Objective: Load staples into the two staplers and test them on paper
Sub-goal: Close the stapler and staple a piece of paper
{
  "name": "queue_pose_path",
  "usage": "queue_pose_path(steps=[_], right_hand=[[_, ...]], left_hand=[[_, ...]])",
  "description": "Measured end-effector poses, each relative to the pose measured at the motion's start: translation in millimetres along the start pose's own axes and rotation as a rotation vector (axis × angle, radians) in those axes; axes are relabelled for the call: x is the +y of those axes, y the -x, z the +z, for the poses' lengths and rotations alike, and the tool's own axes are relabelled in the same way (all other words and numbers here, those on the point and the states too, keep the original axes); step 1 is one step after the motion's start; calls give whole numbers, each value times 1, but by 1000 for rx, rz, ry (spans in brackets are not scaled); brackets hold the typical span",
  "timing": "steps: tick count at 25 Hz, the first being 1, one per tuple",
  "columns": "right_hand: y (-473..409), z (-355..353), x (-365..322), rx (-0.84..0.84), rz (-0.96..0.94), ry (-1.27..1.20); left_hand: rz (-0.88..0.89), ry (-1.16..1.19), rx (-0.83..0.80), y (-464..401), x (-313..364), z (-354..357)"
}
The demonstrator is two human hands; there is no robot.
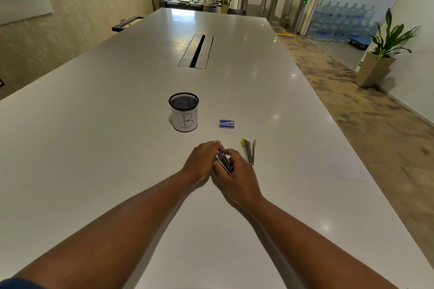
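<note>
A small blue stapler (224, 162) is gripped between both hands just above the white table (117, 148). My left hand (202, 159) closes on its far end and my right hand (237, 176) wraps its near end; most of it is hidden by fingers. A yellow stapler (249, 151) lies swung open on the table just right of my right hand. A small blue staple box (226, 124) rests farther back. A white sheet of paper (328, 164) lies flat at the right, near the table edge.
A black mesh pen cup (184, 112) with a white label stands behind my left hand. A cable slot (196, 51) is set into the table's middle. The table's right edge runs close past the paper.
</note>
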State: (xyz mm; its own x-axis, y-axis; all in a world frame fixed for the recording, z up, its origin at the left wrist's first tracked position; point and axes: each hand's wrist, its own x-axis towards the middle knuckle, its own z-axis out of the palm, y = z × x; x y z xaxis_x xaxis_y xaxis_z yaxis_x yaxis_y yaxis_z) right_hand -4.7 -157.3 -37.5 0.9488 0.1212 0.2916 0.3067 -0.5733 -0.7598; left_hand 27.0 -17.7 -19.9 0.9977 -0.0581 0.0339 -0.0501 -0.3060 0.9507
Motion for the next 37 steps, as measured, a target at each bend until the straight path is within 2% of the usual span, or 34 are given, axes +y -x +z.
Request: queue_pose_path(steps=[2, 6, 10, 14, 18, 23, 32, 37], right_hand=[[1, -1, 1, -9, 9, 26], [-2, -2, 1, -42, 36, 103], [0, 2, -4, -72, -24, 259], [5, 5, -5, -88, -82, 331], [6, 4, -8, -109, -84, 339], [7, 4, -9, -100, -91, 382], [9, 4, -12, -84, -92, 372], [10, 3, -11, -69, -58, 323]], left_hand=[[55, -103, 15, 1, 2, 0], [13, 78, 79, 4, 2, 3], [-36, 236, 42, 4, 1, 2], [-10, 62, 51, 3, -1, 0], [23, 27, 66, 3, -1, -2], [-48, 71, 117, 11, 1, 2], [64, -30, 140, 13, 5, 2], [34, 89, 91, 15, 3, 0]])
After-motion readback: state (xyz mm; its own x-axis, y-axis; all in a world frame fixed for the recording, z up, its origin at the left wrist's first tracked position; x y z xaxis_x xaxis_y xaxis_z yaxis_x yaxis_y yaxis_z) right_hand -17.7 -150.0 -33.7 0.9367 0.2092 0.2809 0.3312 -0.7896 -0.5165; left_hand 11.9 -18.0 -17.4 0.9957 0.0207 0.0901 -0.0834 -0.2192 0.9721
